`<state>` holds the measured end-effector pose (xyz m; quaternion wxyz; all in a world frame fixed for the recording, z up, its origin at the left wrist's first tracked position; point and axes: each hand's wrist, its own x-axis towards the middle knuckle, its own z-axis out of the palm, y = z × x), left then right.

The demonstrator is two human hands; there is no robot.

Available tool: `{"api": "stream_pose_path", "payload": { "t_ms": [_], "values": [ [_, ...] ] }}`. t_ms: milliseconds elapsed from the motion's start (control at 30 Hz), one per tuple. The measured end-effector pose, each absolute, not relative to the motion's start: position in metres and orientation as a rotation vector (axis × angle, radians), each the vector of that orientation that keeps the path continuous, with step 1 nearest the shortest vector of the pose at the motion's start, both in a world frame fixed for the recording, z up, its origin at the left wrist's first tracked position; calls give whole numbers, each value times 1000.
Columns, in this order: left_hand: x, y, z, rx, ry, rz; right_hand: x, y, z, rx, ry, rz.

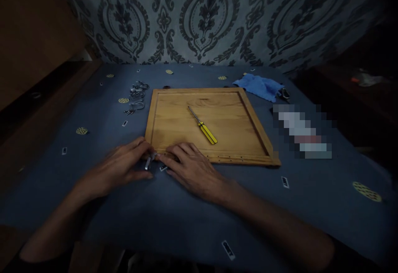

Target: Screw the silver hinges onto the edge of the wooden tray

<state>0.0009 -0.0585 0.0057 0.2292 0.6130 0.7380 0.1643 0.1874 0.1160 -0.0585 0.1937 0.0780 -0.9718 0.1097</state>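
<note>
A wooden board [174, 115] with a raised rim lies on a blue cloth-covered table. A yellow-handled screwdriver [203, 126] rests on it. Both hands meet at the board's near left corner. My left hand [124, 167] pinches a small metal piece [148, 162] against the board's front edge. My right hand [189, 169] has its fingertips closed on the same small piece from the other side. The front edge of the board shows a row of small holes [228, 157].
A pile of metal hooks and screws [137, 95] lies left of the board. A blue rag [259, 85] sits at the back right, with a blurred-out object [303, 132] beside the board's right edge. Small stickers dot the cloth.
</note>
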Motion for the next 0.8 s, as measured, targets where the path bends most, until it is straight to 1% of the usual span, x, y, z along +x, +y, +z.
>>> {"api": "stream_pose_path", "payload": {
  "t_ms": [167,400,633,800],
  "values": [
    [-2,-55,3,1602,2050,546,189,118,-59,226,-2654,378],
    [-8,-54,5,1430,2086,578,191,118,-57,223,-2638,462],
    [-1,-55,-6,1644,2084,632,191,118,-56,226,-2634,454],
    [3,-57,-10,1654,2066,627,191,117,-57,216,-2665,409]
  ]
}}
